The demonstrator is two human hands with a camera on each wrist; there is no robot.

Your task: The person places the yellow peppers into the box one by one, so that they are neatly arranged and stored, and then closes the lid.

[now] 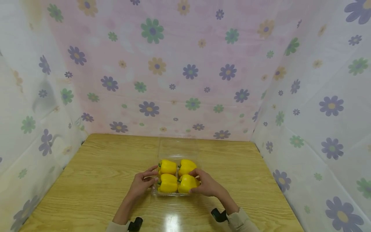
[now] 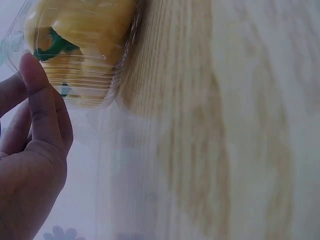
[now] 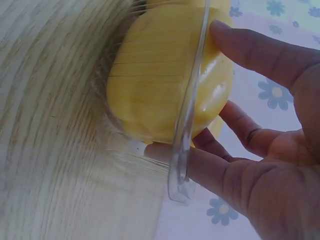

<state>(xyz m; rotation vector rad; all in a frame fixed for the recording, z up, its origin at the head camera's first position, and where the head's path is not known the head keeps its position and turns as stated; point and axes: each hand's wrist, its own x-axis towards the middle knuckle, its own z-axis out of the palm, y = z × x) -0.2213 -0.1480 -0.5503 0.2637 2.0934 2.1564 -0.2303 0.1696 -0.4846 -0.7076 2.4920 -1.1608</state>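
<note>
Several yellow bell peppers (image 1: 167, 168) with green stems sit in two rows in a clear plastic clamshell container (image 1: 166, 194). Its transparent lid (image 1: 177, 147) stands folded back behind them. At the container's left edge, my left hand (image 1: 141, 184) holds the rim with thumb and fingertips. My right hand (image 1: 208, 184) grips the front right bell pepper (image 1: 187, 183), thumb on one side and fingers on the other. In the right wrist view, the thumb presses the pepper's skin (image 3: 150, 75), and one finger overlaps the container's clear rim (image 3: 185, 135).
The container stands on a wood-grain table (image 1: 110, 167). Flower-printed cloth (image 1: 174, 64) encloses the table at the back and both sides. A black wrist device (image 1: 135, 224) is on the left forearm, and another black device (image 1: 218, 215) is on the right.
</note>
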